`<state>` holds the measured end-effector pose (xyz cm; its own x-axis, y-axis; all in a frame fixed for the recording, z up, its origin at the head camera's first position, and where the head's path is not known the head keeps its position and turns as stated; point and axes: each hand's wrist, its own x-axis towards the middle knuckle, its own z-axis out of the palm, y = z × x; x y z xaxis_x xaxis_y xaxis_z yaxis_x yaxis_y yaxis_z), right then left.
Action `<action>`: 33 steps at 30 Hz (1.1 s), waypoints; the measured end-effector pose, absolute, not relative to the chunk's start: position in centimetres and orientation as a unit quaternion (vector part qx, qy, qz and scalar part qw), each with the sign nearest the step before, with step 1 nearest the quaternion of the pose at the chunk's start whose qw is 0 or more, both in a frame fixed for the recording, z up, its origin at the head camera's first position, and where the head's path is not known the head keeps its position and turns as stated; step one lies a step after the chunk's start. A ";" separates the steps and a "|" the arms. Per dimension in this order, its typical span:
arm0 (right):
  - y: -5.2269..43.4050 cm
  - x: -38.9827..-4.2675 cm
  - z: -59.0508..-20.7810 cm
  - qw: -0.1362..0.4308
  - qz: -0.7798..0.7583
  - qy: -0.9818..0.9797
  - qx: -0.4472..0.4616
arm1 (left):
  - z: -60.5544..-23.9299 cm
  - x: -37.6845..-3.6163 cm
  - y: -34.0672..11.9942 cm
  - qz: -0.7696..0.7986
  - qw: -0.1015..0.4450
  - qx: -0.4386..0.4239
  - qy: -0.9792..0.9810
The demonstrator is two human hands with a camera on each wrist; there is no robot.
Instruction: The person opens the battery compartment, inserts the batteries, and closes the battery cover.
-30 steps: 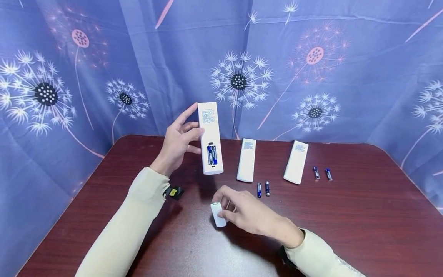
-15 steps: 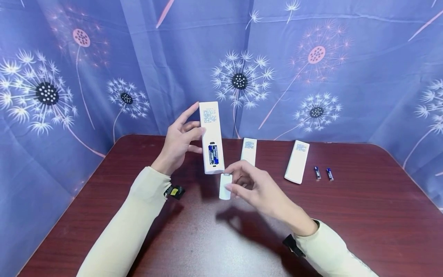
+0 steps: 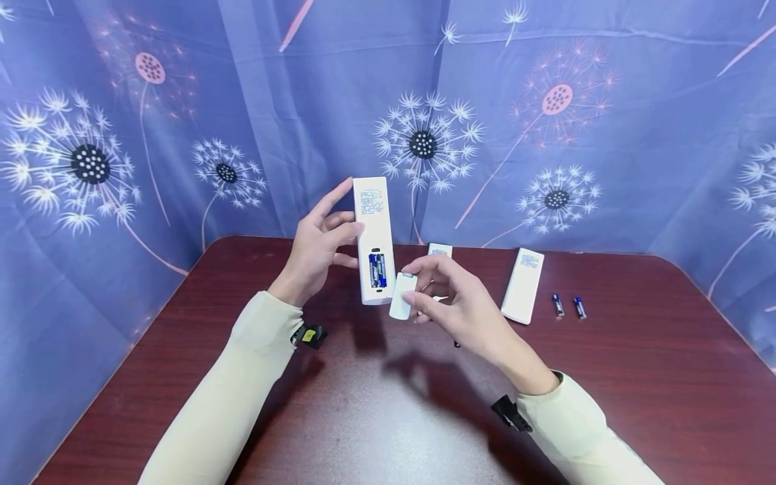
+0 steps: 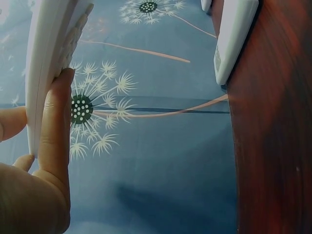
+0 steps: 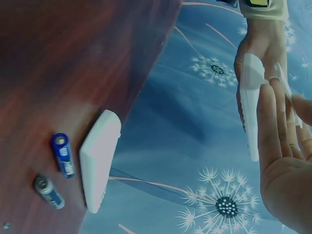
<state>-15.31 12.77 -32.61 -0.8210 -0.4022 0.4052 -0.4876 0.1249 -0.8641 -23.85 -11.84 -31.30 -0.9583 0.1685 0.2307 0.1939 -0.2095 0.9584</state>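
- Behind the dark reddish wooden table (image 3: 636, 377) hangs a blue cloth backdrop (image 3: 606, 67) printed with white and pink dandelion heads; it folds round the table's left side as well.
- On the table top lie two more white remotes: one (image 3: 524, 285) to the right, back side up, and another (image 3: 439, 250) mostly hidden behind the right hand.
- Two small blue batteries (image 3: 568, 306) lie side by side near the right-hand remote; the right wrist view shows another pair of batteries (image 5: 54, 169) just beside a remote's end.
- The left hand (image 3: 315, 249) holds a white remote (image 3: 374, 239) above the table, thumb and curled fingers gripping its left edge, the index finger stretched up along the side.
- That remote stands nearly upright, long axis vertical with the top leaning slightly left, its back facing the camera, label end up and the open compartment end down.
- Two blue batteries (image 3: 378, 270) sit in the open compartment, lengthwise along the remote.
- The right hand (image 3: 451, 306) pinches a small white battery cover (image 3: 403, 296) between thumb and fingertips, just beside the remote's lower right corner; whether they touch cannot be told.
- Both arms wear pale cream sleeves (image 3: 230, 397).
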 end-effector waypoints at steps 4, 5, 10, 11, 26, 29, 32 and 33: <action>12.2 -15.8 -32.2 0.044 0.600 -0.743 0.293 | -31.2 -23.8 -11.8 -0.764 0.009 -0.145 -0.629; 12.1 -15.9 -32.1 0.046 0.602 -0.741 0.294 | -31.2 -23.7 -11.7 -0.763 0.010 -0.145 -0.630; 11.6 -16.7 -31.7 0.061 0.605 -0.736 0.298 | -31.1 -23.6 -11.6 -0.761 0.011 -0.146 -0.632; 11.5 -16.8 -31.6 0.063 0.605 -0.736 0.297 | -31.1 -23.6 -11.5 -0.761 0.010 -0.147 -0.632; 10.4 -17.9 -31.3 0.062 0.580 -0.754 0.301 | -31.2 -23.5 -11.3 -0.760 0.007 -0.156 -0.631; 10.3 -17.9 -31.3 0.067 0.582 -0.752 0.302 | -31.2 -23.5 -11.3 -0.761 0.006 -0.159 -0.629; 10.2 -18.1 -31.4 0.070 0.578 -0.755 0.302 | -31.2 -23.5 -11.2 -0.760 0.006 -0.162 -0.630; 10.2 -18.1 -31.5 0.071 0.576 -0.756 0.302 | -31.2 -23.5 -11.2 -0.760 0.006 -0.163 -0.630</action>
